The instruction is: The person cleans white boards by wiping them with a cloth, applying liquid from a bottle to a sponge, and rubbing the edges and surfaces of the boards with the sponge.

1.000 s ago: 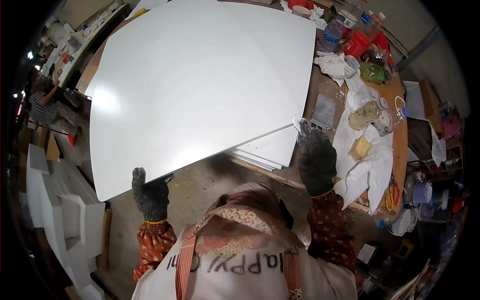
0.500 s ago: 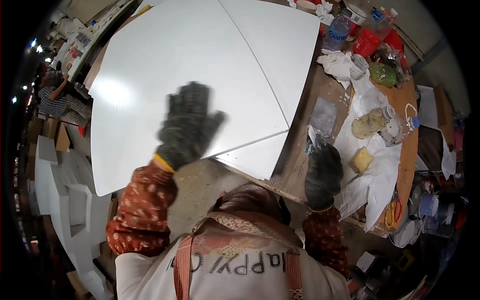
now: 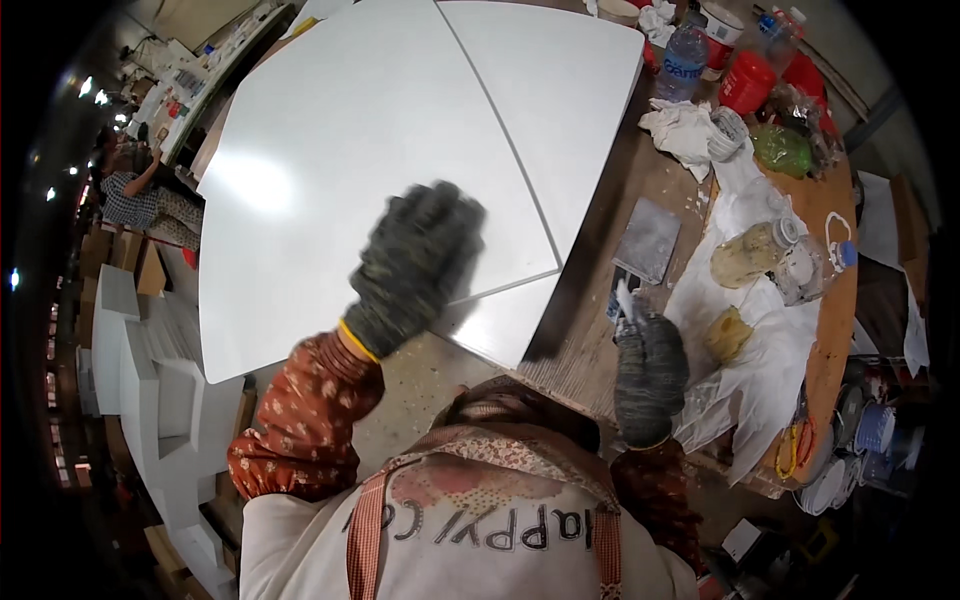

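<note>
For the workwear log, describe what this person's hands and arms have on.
The left hand and right hand wear dark, mottled grey-green knit gloves; the left one has a yellow edge at the wrist. Rust-red sleeves with a small pale floral print cover the forearms, the right looking darker in shadow.

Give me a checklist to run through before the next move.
1. Hands gloved: ok, left hand and right hand alike.
2. Upper white panel flush with lower white panel: not ok, the lower one shows at right.
3. Left hand pressing down: cannot tell, the palm is hidden.
4. Right hand away from the panels: ok, a gap shows between.
5. Yellow sponge off the panels: ok, it lies on the white sheet.
</note>
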A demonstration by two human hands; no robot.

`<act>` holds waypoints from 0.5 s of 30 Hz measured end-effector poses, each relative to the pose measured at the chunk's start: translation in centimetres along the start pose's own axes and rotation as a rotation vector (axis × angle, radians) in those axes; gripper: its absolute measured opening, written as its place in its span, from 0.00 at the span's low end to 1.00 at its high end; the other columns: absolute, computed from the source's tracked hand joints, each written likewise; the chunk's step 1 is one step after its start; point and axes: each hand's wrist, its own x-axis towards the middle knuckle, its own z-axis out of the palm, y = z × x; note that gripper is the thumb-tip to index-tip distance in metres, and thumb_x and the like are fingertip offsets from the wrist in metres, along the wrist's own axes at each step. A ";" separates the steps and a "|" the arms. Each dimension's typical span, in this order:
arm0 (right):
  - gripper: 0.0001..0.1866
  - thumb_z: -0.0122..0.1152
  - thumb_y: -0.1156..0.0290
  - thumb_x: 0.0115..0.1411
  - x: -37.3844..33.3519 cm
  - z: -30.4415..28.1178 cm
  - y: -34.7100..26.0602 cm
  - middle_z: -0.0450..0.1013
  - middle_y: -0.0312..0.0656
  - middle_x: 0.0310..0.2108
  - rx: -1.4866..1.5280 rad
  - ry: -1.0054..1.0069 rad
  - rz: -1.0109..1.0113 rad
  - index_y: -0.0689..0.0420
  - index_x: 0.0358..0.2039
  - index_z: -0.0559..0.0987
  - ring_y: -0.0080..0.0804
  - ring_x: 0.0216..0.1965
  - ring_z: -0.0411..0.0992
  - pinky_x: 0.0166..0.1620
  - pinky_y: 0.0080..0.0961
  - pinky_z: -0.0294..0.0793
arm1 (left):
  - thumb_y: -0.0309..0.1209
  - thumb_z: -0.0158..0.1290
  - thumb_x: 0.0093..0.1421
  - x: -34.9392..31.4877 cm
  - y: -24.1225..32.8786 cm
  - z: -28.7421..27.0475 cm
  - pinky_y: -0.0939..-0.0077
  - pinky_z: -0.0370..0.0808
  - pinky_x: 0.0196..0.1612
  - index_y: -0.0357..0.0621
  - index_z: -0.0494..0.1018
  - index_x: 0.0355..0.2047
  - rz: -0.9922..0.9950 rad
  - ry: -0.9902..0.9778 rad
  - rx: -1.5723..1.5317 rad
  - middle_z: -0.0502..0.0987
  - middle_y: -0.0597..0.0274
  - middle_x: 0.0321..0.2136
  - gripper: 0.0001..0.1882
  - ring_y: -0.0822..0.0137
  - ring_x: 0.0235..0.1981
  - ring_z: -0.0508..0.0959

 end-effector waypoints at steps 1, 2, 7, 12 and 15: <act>0.13 0.62 0.74 0.58 0.5 0.1 -0.5 0.78 0.41 0.41 -0.011 -0.011 -0.094 0.61 0.44 0.78 0.31 0.40 0.77 0.41 0.25 0.77 | 0.27 0.56 0.57 -0.5 0.7 0.9 0.57 0.70 0.58 0.38 0.75 0.45 0.246 0.015 0.132 0.75 0.48 0.48 0.14 0.49 0.52 0.74; 0.13 0.62 0.74 0.58 0.6 0.0 -1.0 0.78 0.41 0.41 -0.008 -0.017 -0.096 0.61 0.44 0.78 0.31 0.40 0.77 0.41 0.25 0.77 | 0.26 0.54 0.59 -0.1 2.3 1.8 0.57 0.70 0.58 0.39 0.76 0.44 0.333 0.075 -0.019 0.75 0.48 0.49 0.13 0.50 0.54 0.73; 0.17 0.60 0.74 0.59 2.0 -1.7 -3.6 0.77 0.39 0.45 0.031 -0.328 -0.025 0.57 0.50 0.76 0.30 0.34 0.76 0.35 0.25 0.76 | 0.30 0.53 0.60 -1.9 0.7 -0.1 0.65 0.72 0.57 0.39 0.70 0.52 -0.115 -0.283 -0.882 0.73 0.47 0.51 0.19 0.54 0.54 0.73; 0.16 0.55 0.77 0.62 4.5 -0.6 -5.1 0.77 0.46 0.43 0.429 -0.278 0.023 0.66 0.51 0.74 0.30 0.38 0.77 0.38 0.25 0.78 | 0.30 0.59 0.56 0.8 -3.7 -1.5 0.66 0.73 0.56 0.43 0.71 0.52 -0.157 -0.060 -0.429 0.72 0.50 0.53 0.23 0.57 0.53 0.74; 0.15 0.60 0.78 0.58 5.7 -0.3 -6.1 0.77 0.46 0.43 0.349 -0.294 0.021 0.65 0.47 0.77 0.32 0.40 0.77 0.41 0.25 0.78 | 0.44 0.52 0.59 4.0 -3.2 0.5 0.56 0.62 0.62 0.45 0.68 0.55 -0.188 -0.281 0.089 0.69 0.49 0.54 0.26 0.53 0.57 0.68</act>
